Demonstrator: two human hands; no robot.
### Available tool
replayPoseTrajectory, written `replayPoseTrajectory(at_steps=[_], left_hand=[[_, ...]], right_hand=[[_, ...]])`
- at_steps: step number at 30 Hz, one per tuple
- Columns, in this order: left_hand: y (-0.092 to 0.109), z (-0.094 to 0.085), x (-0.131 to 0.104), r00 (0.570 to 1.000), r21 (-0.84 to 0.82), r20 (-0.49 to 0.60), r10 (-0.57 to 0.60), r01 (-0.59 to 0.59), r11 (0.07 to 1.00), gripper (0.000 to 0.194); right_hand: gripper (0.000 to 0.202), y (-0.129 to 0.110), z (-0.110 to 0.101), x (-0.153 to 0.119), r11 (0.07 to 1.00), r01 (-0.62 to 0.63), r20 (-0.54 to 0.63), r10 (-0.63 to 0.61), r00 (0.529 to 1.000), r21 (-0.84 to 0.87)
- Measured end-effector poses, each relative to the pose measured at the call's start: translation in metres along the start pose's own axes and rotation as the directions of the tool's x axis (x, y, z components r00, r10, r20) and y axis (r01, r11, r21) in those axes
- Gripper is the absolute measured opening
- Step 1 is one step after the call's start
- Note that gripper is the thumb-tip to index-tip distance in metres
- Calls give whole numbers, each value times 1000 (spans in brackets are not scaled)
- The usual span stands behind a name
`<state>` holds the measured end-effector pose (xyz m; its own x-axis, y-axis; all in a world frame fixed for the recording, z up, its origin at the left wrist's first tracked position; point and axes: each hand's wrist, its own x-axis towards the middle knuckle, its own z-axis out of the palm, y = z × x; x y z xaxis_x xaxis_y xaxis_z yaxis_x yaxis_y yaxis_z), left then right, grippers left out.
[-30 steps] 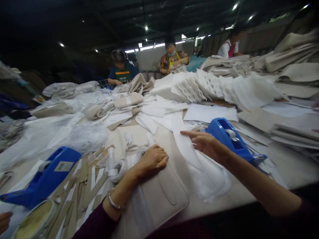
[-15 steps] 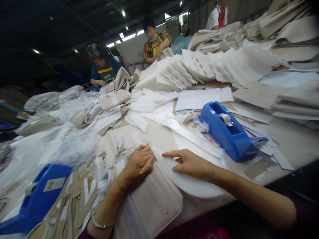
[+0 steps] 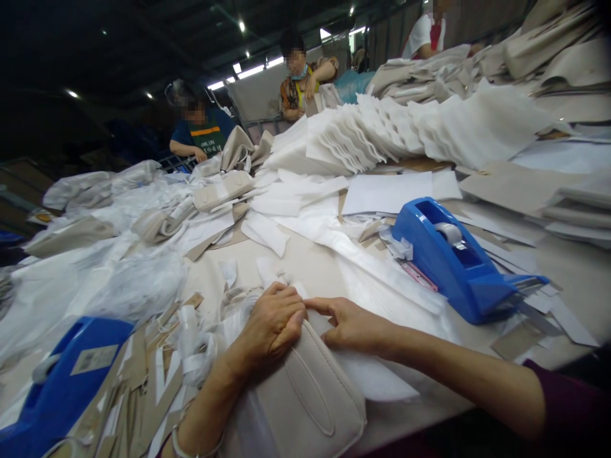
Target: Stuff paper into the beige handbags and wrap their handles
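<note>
My left hand (image 3: 278, 323) is closed round the upper edge of a beige handbag (image 3: 310, 394), which lies tilted at the table's front edge. A stitched loop shows on the bag's face, and clear plastic covers its left part. Close to the right side of the bag is my right hand (image 3: 351, 326), its index finger stretched toward my left hand and its thumb apart. Its other fingers are mostly hidden. Beneath the right hand lies a white foam sheet (image 3: 382, 376), partly behind the bag.
A blue tape dispenser (image 3: 458, 267) stands to the right, beside a pink cutter (image 3: 419, 275). Another blue dispenser (image 3: 71, 375) is at left, near cardboard strips (image 3: 138, 394). Stacked white foam sheets (image 3: 382, 133) and beige bags lie behind. Several people work across the table.
My right hand has come in against the bag's edge and my left hand. The foam sheet shows less beyond the bag. The view has shifted slightly.
</note>
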<state>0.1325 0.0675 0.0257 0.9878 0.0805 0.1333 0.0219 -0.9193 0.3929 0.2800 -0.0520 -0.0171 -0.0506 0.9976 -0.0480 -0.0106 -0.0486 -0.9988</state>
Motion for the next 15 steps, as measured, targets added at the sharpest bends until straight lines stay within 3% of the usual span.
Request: replayPoseTrajectory(at_steps=[4,9,15], left_hand=[[0,2,1,1000,19,-12,22,-22,1000,33],[1,2,2,999,1,-38,30,-30,1000,32],[-1,3,1,999,20,-29,33,-33,999,33]], right_hand=[[57,3,-1,9,998,59,39,-59,998,2],[77,8,-3,18,997,70,67,-67,995,-36],[74,10,-10,5,997,67,88,-65,994,-30]])
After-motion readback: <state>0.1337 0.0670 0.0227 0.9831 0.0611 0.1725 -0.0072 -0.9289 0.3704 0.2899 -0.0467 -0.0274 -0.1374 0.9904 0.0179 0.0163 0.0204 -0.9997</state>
